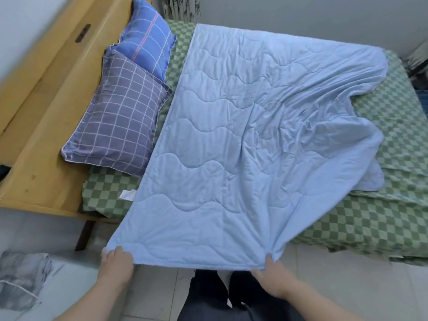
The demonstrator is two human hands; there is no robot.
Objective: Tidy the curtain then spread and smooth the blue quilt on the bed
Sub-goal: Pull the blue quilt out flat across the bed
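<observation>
soft even daylight, faint shadows, blurred and warped edges

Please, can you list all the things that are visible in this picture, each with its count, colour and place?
quilt: one, light blue, spread on the bed, near edge lifted off it, far right part crumpled
sheet: one, green checked, covering the bed
pillows: two, at the headboard; a blue one farther, a grey-purple one nearer
headboard: one, yellow wood, left
curtain: one, dark patterned, top edge
cloth: one, grey, bottom left
floor: pale tiles, bottom
left hand: gripping the quilt's near left corner
right hand: gripping the quilt's near edge
legs: dark trousers, bottom centre
</observation>
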